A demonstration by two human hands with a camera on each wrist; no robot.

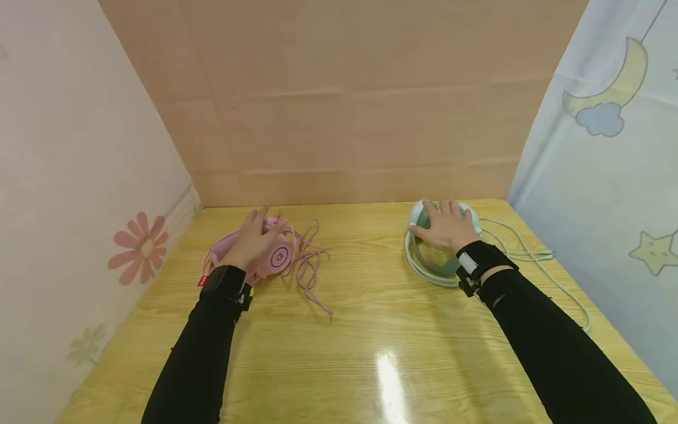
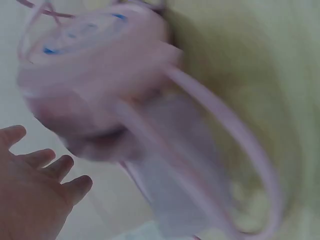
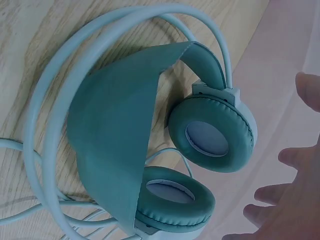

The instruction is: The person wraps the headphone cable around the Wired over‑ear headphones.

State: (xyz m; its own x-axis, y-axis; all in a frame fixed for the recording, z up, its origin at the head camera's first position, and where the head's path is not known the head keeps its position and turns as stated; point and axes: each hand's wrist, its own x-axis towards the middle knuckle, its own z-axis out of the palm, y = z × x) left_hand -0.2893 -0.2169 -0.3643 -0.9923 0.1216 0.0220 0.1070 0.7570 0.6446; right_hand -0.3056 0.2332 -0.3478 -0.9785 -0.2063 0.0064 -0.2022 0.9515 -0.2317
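Note:
At the left of the head view, my left hand (image 1: pixel 250 244) is over pink headphones (image 1: pixel 279 255), which have a round blue emblem on the ear cup. The left wrist view has the hand with fingers spread, beside the blurred cup of the pink headphones (image 2: pixel 100 75). Toward the right, my right hand (image 1: pixel 446 227) extends over pale mint headphones with a green headband (image 1: pixel 444 270). In the right wrist view, two cushioned ear cups of the mint headphones (image 3: pixel 212 134) face the spread fingers (image 3: pixel 272 192). Neither hand's fingers curl round anything.
A tangled pink cord (image 1: pixel 309 265) lies right of the pink headphones. The white cable (image 1: pixel 572 297) of the mint pair loops along the table's right side. Beneath is a wooden table (image 1: pixel 344 353); a beige backdrop (image 1: pixel 339 100) and printed side curtains (image 1: pixel 609 194) surround it.

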